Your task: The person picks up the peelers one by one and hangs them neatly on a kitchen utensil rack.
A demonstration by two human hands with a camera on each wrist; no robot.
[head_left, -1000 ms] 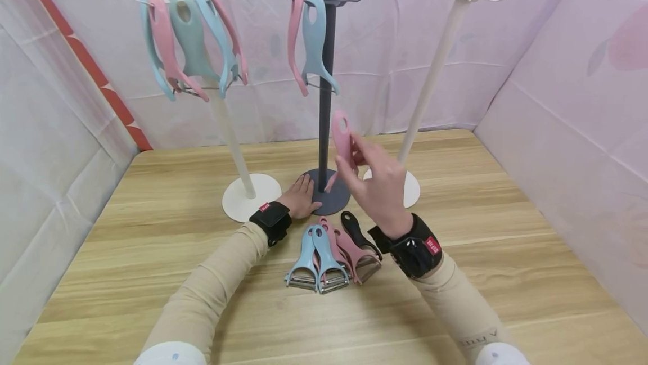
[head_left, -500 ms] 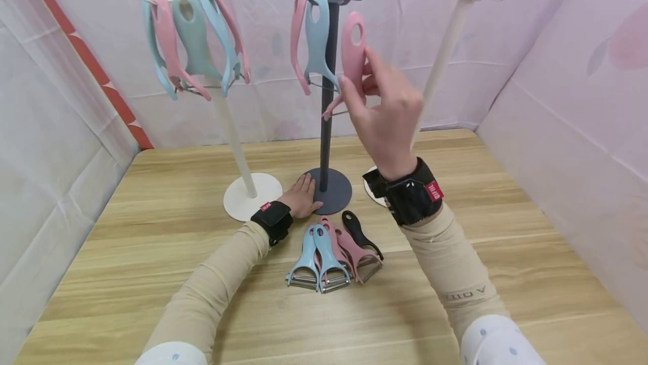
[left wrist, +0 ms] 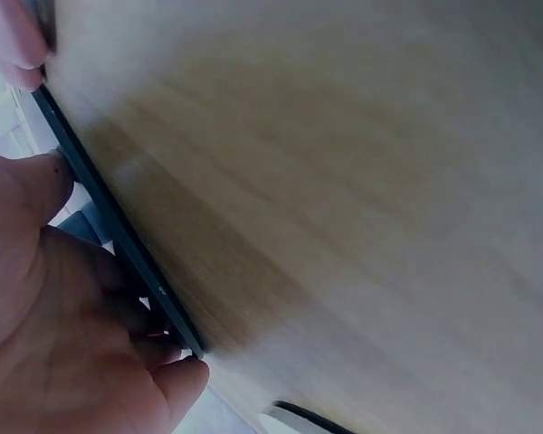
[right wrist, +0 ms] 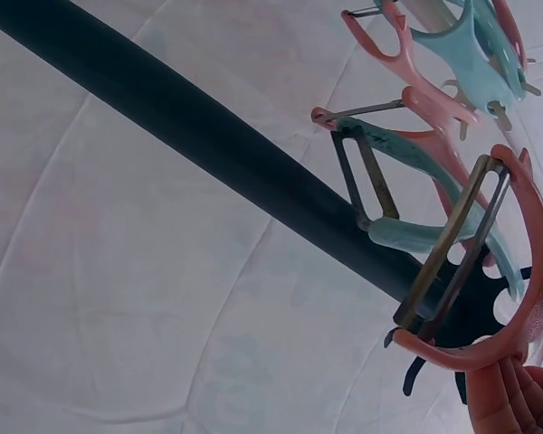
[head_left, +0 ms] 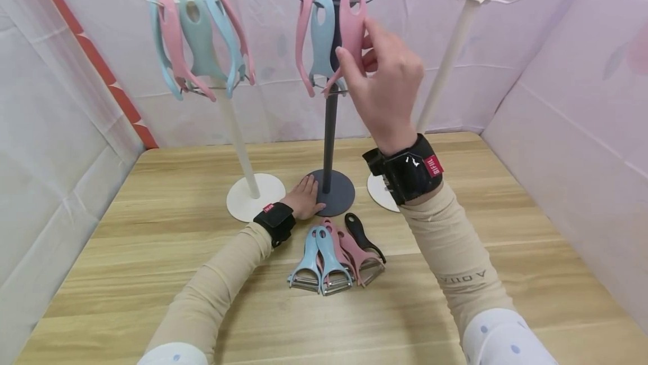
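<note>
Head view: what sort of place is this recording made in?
Probably a staged recording booth, not a kitchen: pale fabric sheets wall in a wooden table, which holds only three hook stands, such as the dark grey stand, and matching peelers.

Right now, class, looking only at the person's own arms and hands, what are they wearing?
Both hands are bare. The left hand and right hand each have a black wrist strap with a small red label. Both arms wear snug beige sleeves; the right sleeve carries dark lettering. Near the elbows the fabric turns white with small blue dots.
</note>
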